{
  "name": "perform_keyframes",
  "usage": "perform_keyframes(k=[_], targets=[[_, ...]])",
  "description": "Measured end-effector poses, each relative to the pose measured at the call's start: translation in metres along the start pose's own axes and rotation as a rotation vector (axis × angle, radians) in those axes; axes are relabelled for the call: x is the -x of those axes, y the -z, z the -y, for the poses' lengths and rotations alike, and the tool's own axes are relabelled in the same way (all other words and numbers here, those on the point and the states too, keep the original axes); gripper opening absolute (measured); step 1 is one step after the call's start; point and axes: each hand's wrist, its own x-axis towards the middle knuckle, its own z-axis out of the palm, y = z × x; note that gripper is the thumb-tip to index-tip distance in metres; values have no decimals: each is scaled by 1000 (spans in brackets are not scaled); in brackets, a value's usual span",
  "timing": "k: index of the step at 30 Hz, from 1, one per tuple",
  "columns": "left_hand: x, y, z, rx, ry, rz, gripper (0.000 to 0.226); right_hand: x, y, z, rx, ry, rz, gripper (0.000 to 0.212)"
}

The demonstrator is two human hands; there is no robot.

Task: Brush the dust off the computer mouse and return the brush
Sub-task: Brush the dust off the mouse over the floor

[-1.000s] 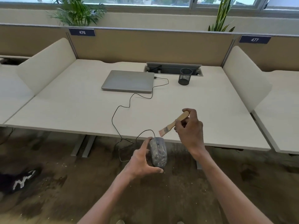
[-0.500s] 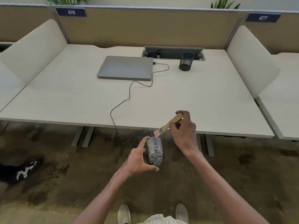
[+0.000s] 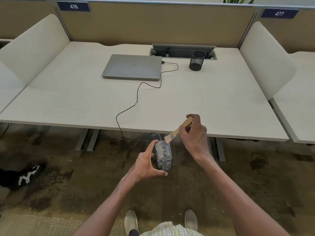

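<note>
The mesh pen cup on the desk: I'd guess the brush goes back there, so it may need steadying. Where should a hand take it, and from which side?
Take the mesh pen cup around its round side wall, near the rim, coming from the front. It stands upright with its mouth open, and the open cable tray sits right behind it. A side grip keeps the mouth clear for the brush.

The dusty computer mouse (image 3: 163, 155) is gripped by the left hand (image 3: 146, 165) off the desk (image 3: 213, 99) edge. The brush (image 3: 178, 131), held by the right hand (image 3: 194, 136), is set bristles-down at the mouse's front end.

Open-plan office: numbered partitions (image 3: 73, 6), desks (image 3: 204, 103).
</note>
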Motion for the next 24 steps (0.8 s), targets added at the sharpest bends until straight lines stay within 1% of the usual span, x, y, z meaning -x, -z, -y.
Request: perform_keyframes(k=[4, 11, 17, 24], targets=[[0, 2, 2, -25, 2, -8, 127, 0, -6, 4, -35, -1, 23, 35], [-4, 3, 6, -44, -2, -10, 127, -5, -2, -5, 64, -48, 30, 38], [-11, 3, 5, -45, -10, -23, 126, -12, -3, 0, 4, -28, 22, 36], [-13, 5, 14, -28, 4, -24, 125, -14, -7, -8, 41, -75, 42, 36]])
